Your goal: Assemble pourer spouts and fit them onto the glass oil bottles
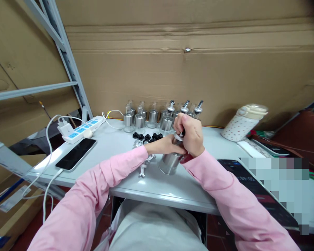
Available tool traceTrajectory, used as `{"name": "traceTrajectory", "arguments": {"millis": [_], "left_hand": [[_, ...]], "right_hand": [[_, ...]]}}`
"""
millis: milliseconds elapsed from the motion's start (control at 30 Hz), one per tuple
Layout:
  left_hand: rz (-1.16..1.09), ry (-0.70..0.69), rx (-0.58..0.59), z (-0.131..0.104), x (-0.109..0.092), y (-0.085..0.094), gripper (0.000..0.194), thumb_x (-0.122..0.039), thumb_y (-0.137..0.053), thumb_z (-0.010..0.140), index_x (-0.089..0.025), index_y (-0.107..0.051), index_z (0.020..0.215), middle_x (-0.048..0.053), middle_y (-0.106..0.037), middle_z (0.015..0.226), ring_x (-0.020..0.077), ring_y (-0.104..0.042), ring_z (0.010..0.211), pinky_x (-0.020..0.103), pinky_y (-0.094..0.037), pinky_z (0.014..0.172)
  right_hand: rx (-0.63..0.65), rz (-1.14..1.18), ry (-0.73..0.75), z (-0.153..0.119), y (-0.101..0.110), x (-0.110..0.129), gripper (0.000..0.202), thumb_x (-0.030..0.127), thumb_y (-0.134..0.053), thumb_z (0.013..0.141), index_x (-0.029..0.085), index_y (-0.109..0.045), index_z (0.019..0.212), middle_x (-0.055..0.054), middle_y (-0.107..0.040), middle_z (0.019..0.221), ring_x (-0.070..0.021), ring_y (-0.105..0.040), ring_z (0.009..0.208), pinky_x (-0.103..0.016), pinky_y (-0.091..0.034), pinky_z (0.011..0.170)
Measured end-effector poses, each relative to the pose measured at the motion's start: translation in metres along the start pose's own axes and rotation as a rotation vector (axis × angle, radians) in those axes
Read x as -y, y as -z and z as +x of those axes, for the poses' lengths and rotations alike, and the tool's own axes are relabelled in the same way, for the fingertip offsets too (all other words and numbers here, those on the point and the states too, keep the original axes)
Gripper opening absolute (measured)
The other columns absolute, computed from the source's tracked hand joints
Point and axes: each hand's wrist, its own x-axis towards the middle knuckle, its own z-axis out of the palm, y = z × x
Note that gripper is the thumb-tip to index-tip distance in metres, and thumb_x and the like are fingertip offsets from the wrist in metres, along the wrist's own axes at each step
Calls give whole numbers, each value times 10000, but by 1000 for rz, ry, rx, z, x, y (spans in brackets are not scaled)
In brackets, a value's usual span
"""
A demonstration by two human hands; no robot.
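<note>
The person's left hand (pixel 170 144) is wrapped around the upper part of one bottle (pixel 170 163), which has a steel sleeve & stands on the table (pixel 211 139) near its front edge, approx. in front of the body; I can't tell if it is exactly upright. The right hand (pixel 189 130) is clenched in a fist over the bottle's top, where a pale collar (pixel 178 137) shows just below it; what else is inside the fist is mostly hidden. The step in hand is prob. pressing or twisting a pourer into the neck. The next move, I judge, calls for a firm left grip & straight force from above, b/c a sideways push could tip the bottle. Just beside, to the left, lie black stoppers (pixel 140 137) & loose silvery pcs (pixel 142 170). Behind stands a group of similar bottles (pixel 140 121), some w/o tops, three w/ pourers (pixel 185 106) on the right side.
</note>
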Motion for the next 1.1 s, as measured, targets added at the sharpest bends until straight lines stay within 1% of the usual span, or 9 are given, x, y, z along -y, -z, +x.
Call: {"name": "traceTrajectory", "arguments": {"millis": [200, 267, 333, 367, 433, 567, 767, 900, 1100], "left_hand": [[44, 55, -6, -3, -9, 0, 85, -87, -601, 634, -115, -521, 648, -43, -497, 593, 90, -471, 614, 230, -386, 588], [135, 76, 54, -5, -14, 7, 90, -133, -627, 649, -116, -543, 675, -33, -529, 621, 111, -502, 648, 246, -404, 616], [259, 95, 177, -7, -21, 18, 176, -228, -672, 647, -118, -567, 736, -17, -567, 679, 137, -530, 692, 258, -416, 633], [314, 82, 235, -8, -26, 24, 239, -276, -688, 640, -118, -572, 777, -7, -580, 719, 147, -540, 719, 259, -421, 639], [402, 17, 271, -10, -35, 35, 341, -359, -688, 644, -119, -560, 849, 9, -582, 788, 158, -545, 765, 252, -421, 645], [666, -59, 174, -18, -55, 42, 352, -445, -622, 713, -123, -545, 834, 17, -571, 796, 140, -539, 727, 233, -397, 625], [1100, -226, -34, -30, -71, 30, 440, -579, -496, 783, -141, -530, 790, 8, -557, 690, 119, -498, 591, 227, -302, 539], [1221, -245, -163, -32, -71, 27, 442, -589, -441, 817, -155, -526, 825, 2, -570, 666, 121, -510, 571, 226, -281, 537], [1233, -242, -166, -28, -65, 26, 459, -601, -399, 832, -161, -522, 870, 13, -612, 711, 140, -556, 608, 225, -292, 539]], "right_hand": [[-1, -9, 22, 1, 0, 1, 453, 435, -369, 896, 195, -348, 512, 13, -354, 522, -112, -345, 503, -273, -284, 499], [2, -12, 25, 0, 0, 1, 441, 404, -378, 900, 191, -344, 516, 15, -354, 530, -110, -346, 511, -273, -280, 506], [-22, -5, 16, -1, 0, 1, 427, 385, -388, 901, 188, -344, 524, 19, -348, 537, -106, -343, 513, -270, -277, 510], [-38, 1, 6, -2, -1, 1, 419, 383, -395, 898, 188, -346, 531, 22, -346, 542, -104, -343, 513, -268, -277, 510], [-67, 23, -16, -5, -3, 0, 401, 387, -407, 892, 189, -355, 547, 26, -346, 551, -103, -349, 513, -264, -284, 509], [-147, 79, -16, -11, -7, 0, 393, 413, -361, 898, 193, -391, 574, 15, -385, 585, -113, -385, 534, -271, -323, 530], [-386, -58, 40, -17, 2, -9, 429, 499, -265, 894, 210, -550, 755, -27, -533, 752, -158, -519, 711, -297, -405, 631], [-475, -178, 110, -16, 11, -15, 429, 498, -288, 889, 206, -561, 731, -35, -550, 766, -168, -540, 746, -303, -414, 631], [-499, -99, 73, -15, 14, -17, 423, 429, -312, 906, 193, -616, 732, -30, -583, 741, -154, -567, 672, -284, -421, 553]]}}
